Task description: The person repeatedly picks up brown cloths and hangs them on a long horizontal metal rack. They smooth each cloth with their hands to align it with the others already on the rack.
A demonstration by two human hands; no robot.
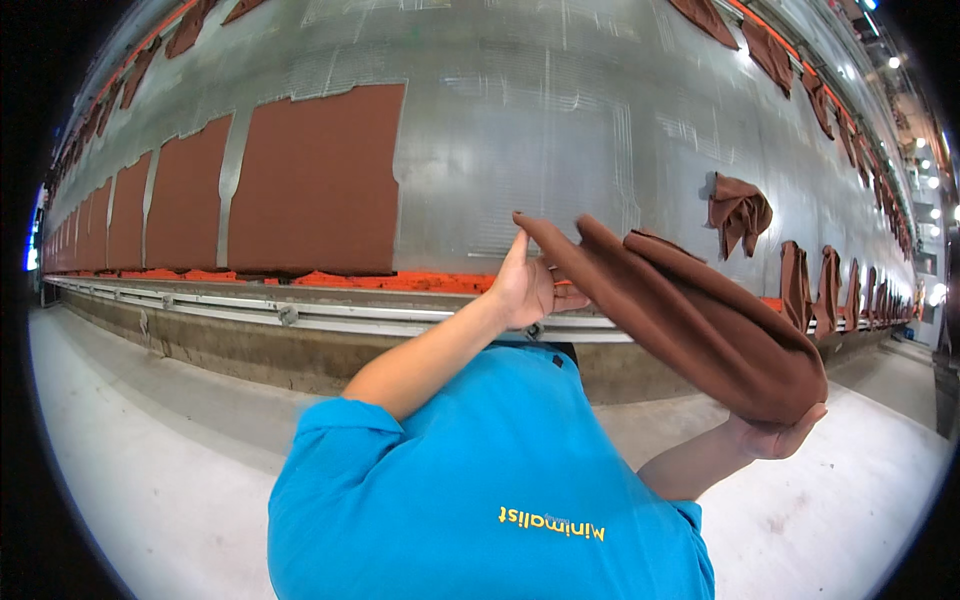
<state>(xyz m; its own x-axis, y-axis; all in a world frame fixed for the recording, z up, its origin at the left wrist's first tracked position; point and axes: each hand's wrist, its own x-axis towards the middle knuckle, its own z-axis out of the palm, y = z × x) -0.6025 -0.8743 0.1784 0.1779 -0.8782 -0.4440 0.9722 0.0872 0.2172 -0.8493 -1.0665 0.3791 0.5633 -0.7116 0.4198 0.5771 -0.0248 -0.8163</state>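
A brown fabric piece (pixel 690 315), folded lengthwise in loose pleats, stretches between my two hands in front of my body. At its upper left end, the tip of a corner rests at the thumb of my left hand (pixel 528 288). The other fingers of that hand reach toward the cloth's lower edge, partly behind it. Lower and farther right, my right hand (pixel 778 435) grips the rounded bottom end from beneath; its fingers are partly covered by the fabric. Both hands are held on the near side of a long metal table (pixel 480 160).
Flat brown panels (pixel 315 185) lie in a row on the table's left half. A crumpled brown piece (pixel 738 212) sits to the right, and several folded pieces (pixel 795 285) hang over the near edge. Along that edge run an orange strip (pixel 440 283) and a metal rail (pixel 380 322).
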